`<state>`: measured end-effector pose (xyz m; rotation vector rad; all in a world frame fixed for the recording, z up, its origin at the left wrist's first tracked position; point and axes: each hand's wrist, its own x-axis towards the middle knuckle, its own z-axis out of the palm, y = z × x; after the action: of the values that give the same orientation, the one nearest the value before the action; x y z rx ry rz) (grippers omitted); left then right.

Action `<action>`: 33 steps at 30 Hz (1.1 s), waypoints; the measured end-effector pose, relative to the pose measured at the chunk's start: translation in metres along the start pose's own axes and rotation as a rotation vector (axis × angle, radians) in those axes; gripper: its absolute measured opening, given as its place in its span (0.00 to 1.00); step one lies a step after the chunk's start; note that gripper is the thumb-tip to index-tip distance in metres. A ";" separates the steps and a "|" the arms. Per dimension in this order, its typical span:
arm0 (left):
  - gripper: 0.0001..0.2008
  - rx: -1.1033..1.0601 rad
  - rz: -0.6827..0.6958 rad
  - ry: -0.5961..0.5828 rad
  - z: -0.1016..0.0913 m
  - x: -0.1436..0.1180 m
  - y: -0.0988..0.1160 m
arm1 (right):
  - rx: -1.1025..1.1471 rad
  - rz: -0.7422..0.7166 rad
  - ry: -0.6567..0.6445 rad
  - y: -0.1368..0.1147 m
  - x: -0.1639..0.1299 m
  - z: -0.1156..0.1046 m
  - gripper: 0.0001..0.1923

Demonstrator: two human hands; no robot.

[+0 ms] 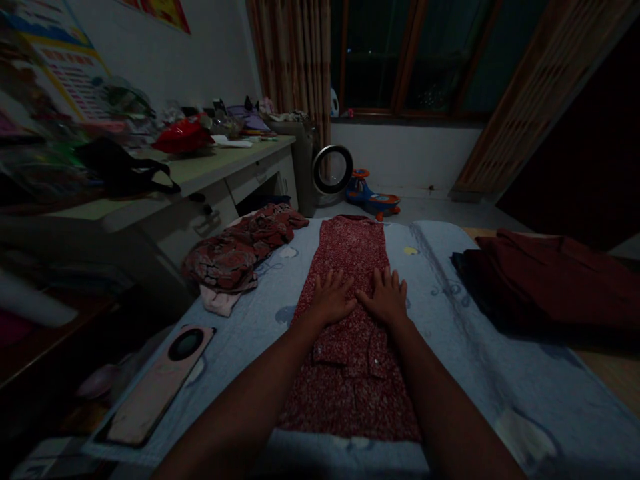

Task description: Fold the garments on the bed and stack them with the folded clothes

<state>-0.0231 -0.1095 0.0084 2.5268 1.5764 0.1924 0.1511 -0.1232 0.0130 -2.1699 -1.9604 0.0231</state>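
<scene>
A pale blue sheet [480,373] covers the bed beneath both hands and runs on past them to either side. Lying lengthwise on it, directly under the hands and reaching well beyond the fingertips toward the window, is a long red patterned garment [350,267], laid flat in a narrow strip with its near end between the forearms. Well to the right of the right hand, a stack of dark maroon folded clothes [555,280] sits at the sheet's edge. Beyond and to the left of the left hand, a crumpled heap of red floral clothing [240,250] rests on the sheet, with a pale pink piece poking out under it. Farther left of that hand stands a long desk [220,170] crowded with things too dim to make out. Nearer than the left hand, to the left of its forearm, a phone in a pink case [160,383] lies flat on the sheet. The left hand [331,297] and the right hand [386,298] lie palm down on the garment just beside each other, fingers spread and pointing away, thumbs close to touching, neither one pinching the cloth.
</scene>
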 end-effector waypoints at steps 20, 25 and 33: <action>0.34 -0.014 -0.009 -0.014 0.000 0.002 0.001 | -0.038 -0.189 -0.106 -0.007 0.003 0.012 0.31; 0.34 -0.010 -0.008 -0.022 0.000 0.002 0.001 | -0.023 -0.134 -0.106 -0.007 0.003 0.011 0.31; 0.34 -0.010 -0.006 -0.025 -0.001 0.001 0.000 | -0.035 -0.067 -0.109 -0.003 0.003 0.008 0.34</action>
<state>-0.0226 -0.1089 0.0098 2.5072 1.5695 0.1665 0.1468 -0.1185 0.0062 -2.1656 -2.1074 0.0993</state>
